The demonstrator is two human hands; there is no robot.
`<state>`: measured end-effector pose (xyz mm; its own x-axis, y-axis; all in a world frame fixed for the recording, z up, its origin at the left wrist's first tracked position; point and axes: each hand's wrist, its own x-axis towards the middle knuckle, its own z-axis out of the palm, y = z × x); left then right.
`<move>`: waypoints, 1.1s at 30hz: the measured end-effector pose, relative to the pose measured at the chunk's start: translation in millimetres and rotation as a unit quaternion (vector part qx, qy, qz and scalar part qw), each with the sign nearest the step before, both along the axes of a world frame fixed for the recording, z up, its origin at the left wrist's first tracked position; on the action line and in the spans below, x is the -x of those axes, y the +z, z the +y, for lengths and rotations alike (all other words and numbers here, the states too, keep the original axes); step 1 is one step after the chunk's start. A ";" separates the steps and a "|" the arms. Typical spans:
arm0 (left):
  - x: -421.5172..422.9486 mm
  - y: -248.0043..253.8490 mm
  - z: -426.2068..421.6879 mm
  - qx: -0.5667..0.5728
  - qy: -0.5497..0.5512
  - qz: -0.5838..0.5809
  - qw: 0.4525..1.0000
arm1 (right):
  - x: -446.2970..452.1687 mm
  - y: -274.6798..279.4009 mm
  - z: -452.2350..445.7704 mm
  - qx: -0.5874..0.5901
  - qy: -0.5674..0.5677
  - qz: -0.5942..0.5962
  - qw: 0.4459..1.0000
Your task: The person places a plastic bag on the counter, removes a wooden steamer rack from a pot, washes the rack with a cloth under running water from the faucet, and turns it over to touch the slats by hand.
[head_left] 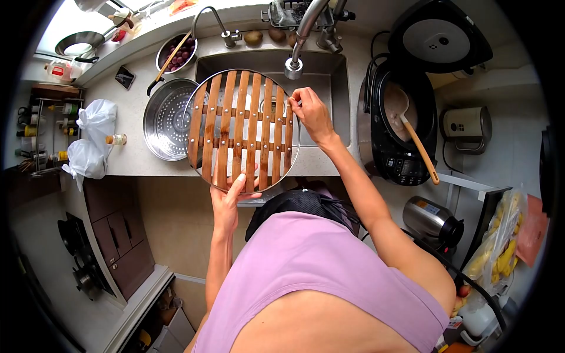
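Observation:
A round steamer rack (242, 126) of brown wooden slats, riveted to cross strips inside a thin metal ring, is tilted over the front of the sink (338, 94). My left hand (228, 203) grips its lower edge, thumb on top and fingers underneath. At the upper right rim, my right hand (313, 115) is closed in a pinch against the ring. Partly hidden behind the rack's left side is a metal steamer pot (166, 117) with a perforated bottom. The faucet (293, 66) hangs just above the rack and the right hand.
A bowl of dark red round fruit (183, 56) stands behind the pot. On the right, an open rice cooker (395, 159) contains a ladle (415, 135). White plastic bags (94, 132), a small jar (116, 139) and a phone (125, 77) lie on the left counter.

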<state>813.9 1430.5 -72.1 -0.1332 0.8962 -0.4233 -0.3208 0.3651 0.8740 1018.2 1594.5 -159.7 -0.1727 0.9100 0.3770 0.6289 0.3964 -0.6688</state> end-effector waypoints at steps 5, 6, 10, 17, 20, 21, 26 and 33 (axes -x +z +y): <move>3.6 -0.9 -6.0 0.017 -0.015 0.007 1.000 | -18.3 2.8 12.3 0.035 -0.013 0.108 0.993; 4.8 -2.9 -6.6 0.019 -0.010 0.006 1.000 | -23.2 2.3 15.0 0.013 -0.004 0.111 0.994; 6.9 -5.5 -7.2 0.016 0.005 0.002 1.000 | -34.5 -20.1 13.9 -0.033 -0.009 0.010 0.999; 15.0 -2.6 -4.2 0.009 -0.012 -0.011 1.000 | -32.0 6.1 9.0 0.524 0.150 0.410 0.731; 16.7 -0.8 -5.0 0.008 -0.016 -0.007 1.000 | -33.4 3.4 9.5 0.525 0.175 0.444 0.705; 17.0 -0.1 -5.3 0.007 -0.017 -0.006 1.000 | -34.1 2.0 9.8 0.525 0.174 0.445 0.704; 20.4 1.7 -3.9 0.007 -0.033 -0.004 0.999 | -35.8 4.0 9.5 0.530 0.186 0.434 0.705; 18.7 2.1 -2.9 0.013 -0.035 -0.006 0.999 | -34.4 2.7 7.3 0.518 0.174 0.435 0.716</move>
